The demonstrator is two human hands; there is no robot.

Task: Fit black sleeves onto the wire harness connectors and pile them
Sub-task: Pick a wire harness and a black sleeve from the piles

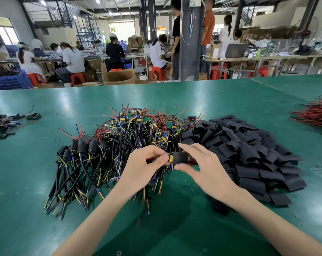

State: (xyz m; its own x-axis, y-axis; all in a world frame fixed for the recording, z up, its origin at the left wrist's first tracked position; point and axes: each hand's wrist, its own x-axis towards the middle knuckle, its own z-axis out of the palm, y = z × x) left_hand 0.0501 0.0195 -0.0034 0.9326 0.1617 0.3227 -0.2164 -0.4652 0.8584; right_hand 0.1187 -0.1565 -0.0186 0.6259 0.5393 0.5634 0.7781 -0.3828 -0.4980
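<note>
- The white label on a carton (214, 52) in the upper right of the frame is too small to read.
- A black sleeve (181, 157), a short matte tube, sits just right of the frame's centre, partly over a connector (170, 157) whose yellow part shows at the sleeve's left mouth.
- The left hand (147, 164) pinches the connector between thumb and curled fingers, its forearm rising from the bottom edge.
- The right hand (202, 163) pinches the black sleeve, forefinger along the top and thumb beneath, wrist angled in from the lower right.
- Behind the hands lies a heap of bare harnesses (138, 126): green boards with red, black, yellow and blue wires.
- Left of centre lie sleeved harnesses (82, 146) in a row.
- Right of centre spreads a pile of loose sleeves (252, 156), flattened and overlapping.
- All rest on a green worktop (27, 163); red wires (313, 113) lie at the right edge.
</note>
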